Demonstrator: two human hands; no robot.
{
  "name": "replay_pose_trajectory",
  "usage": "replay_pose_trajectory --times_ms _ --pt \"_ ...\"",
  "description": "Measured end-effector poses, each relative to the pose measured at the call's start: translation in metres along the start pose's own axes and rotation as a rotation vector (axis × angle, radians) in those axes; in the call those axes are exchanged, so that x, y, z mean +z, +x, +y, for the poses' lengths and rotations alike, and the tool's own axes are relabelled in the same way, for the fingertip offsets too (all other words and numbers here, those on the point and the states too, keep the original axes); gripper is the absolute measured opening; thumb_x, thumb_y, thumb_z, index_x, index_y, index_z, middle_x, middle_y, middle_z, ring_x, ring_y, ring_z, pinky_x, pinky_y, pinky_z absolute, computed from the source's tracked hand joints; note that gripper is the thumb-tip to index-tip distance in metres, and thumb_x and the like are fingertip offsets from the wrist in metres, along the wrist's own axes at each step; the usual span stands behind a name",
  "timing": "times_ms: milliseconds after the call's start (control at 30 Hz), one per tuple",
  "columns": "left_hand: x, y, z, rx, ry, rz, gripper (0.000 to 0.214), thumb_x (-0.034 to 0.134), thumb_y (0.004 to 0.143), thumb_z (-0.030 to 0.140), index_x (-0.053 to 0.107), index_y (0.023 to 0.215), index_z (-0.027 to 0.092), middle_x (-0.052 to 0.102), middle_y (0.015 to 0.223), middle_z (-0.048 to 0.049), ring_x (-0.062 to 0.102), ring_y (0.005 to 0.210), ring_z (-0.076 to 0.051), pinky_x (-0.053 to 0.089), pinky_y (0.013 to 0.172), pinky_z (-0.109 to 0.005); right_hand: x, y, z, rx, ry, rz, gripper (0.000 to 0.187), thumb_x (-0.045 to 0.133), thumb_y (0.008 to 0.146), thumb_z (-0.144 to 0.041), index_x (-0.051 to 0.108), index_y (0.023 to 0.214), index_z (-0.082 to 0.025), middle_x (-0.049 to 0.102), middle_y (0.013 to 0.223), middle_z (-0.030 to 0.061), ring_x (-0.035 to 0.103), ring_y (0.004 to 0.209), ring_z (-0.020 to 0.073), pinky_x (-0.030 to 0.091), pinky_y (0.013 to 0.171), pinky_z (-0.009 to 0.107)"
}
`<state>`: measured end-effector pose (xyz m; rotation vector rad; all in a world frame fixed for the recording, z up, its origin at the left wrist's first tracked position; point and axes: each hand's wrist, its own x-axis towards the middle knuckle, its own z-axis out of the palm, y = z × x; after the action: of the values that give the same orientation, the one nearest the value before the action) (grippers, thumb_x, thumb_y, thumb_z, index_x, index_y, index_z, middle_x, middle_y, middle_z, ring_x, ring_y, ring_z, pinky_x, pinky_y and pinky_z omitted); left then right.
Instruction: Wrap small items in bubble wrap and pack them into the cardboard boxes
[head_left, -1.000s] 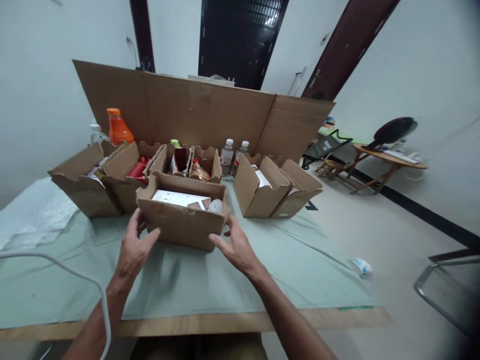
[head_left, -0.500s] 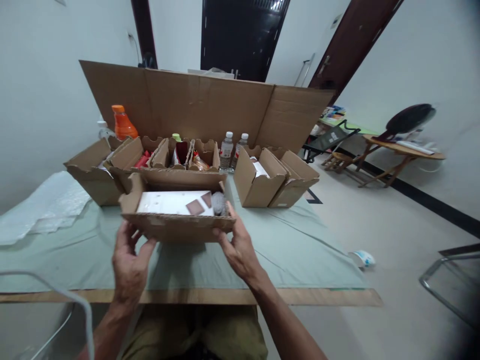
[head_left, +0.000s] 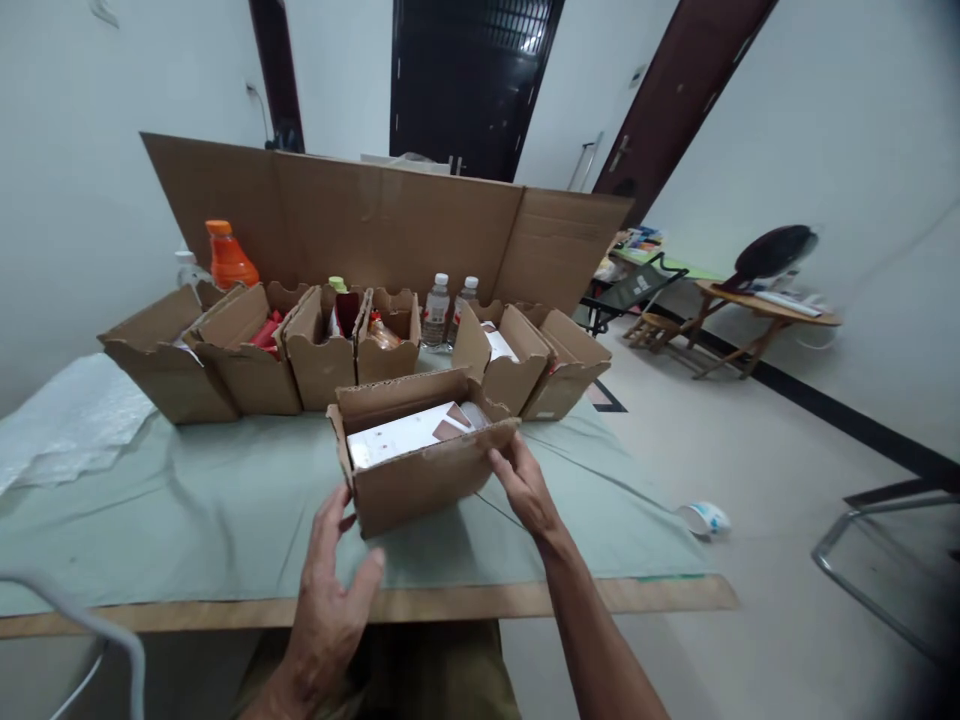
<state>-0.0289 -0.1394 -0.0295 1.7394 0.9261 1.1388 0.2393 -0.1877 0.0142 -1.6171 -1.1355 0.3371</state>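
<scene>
An open cardboard box (head_left: 427, 487) is in front of me above the cloth, turned at a slant with its right end farther back. Inside lie a white carton (head_left: 394, 437) with brown squares and, at the right end, a greyish item I cannot make out. My right hand (head_left: 529, 488) grips the box's right end, thumb on the front wall. At the near left corner is my left hand (head_left: 337, 565), its thumb spread wide from the fingers. Its fingertips are close to the box; whether they touch it I cannot tell.
Behind stands a row of cardboard bins (head_left: 322, 350) holding packets, with two water bottles (head_left: 435, 312) in a gap. An orange bottle (head_left: 231, 258) stands behind them, before a tall cardboard panel (head_left: 330, 210). Bubble wrap (head_left: 75, 420) lies left; a white cup (head_left: 705, 519) lies right.
The box has moved right and swung from square-on to slanted. My left hand has spread its fingers and come away from underneath, while my right hand keeps hold of the right end.
</scene>
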Motion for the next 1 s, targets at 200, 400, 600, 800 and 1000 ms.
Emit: replay_pose_trajectory --times_ms 200,400,600,800,1000 --pt "0.033 -0.026 0.003 0.179 0.096 -0.202 0.071 0.052 0.088 0.011 0.035 0.154 0.032 0.029 0.164 -0.0115 0.040 0.146 -0.033 0.046 0.112 -0.052 0.012 0.054 0.024 -0.061 0.017 0.130 0.057 0.045 0.096 -0.050 0.048 0.143 -0.017 0.056 0.145 0.0142 0.053 0.133 0.0257 0.037 0.115 0.046" --pt "0.052 -0.022 0.001 0.242 0.115 -0.312 0.074 0.052 0.080 0.001 0.045 0.147 0.032 0.019 0.168 -0.0080 0.030 0.151 -0.034 0.041 0.115 -0.055 0.038 0.066 0.028 -0.091 0.033 0.228 0.058 0.041 0.097 -0.051 0.052 0.140 -0.013 0.054 0.147 0.0167 0.048 0.136 0.0252 0.034 0.117 0.044" --pt "0.064 -0.023 -0.003 0.267 0.116 -0.342 0.079 0.055 0.077 0.000 0.044 0.148 0.033 0.013 0.169 -0.0081 0.029 0.151 -0.039 0.043 0.113 -0.060 0.042 0.069 0.034 -0.120 0.073 0.208 0.057 0.040 0.098 -0.053 0.055 0.140 -0.019 0.054 0.149 0.0113 0.046 0.140 0.0230 0.032 0.119 0.041" --pt "0.070 -0.012 -0.008 0.323 0.168 -0.408 0.086 0.059 0.073 0.000 0.041 0.150 0.034 0.011 0.170 -0.0104 0.028 0.150 -0.042 0.045 0.109 -0.062 0.042 0.065 0.055 -0.058 0.134 0.201 0.063 0.035 0.099 -0.060 0.052 0.143 -0.018 0.054 0.149 0.0123 0.049 0.138 0.0246 0.038 0.115 0.044" --pt "0.088 0.022 0.001 0.266 0.159 -0.431 0.069 0.057 0.079 0.006 0.050 0.144 0.028 0.014 0.168 -0.0126 0.031 0.150 -0.040 0.043 0.111 -0.062 0.045 0.063 0.066 -0.011 0.192 0.161 0.067 0.035 0.098 -0.063 0.054 0.143 -0.016 0.057 0.146 0.0139 0.053 0.136 0.0258 0.041 0.113 0.044"
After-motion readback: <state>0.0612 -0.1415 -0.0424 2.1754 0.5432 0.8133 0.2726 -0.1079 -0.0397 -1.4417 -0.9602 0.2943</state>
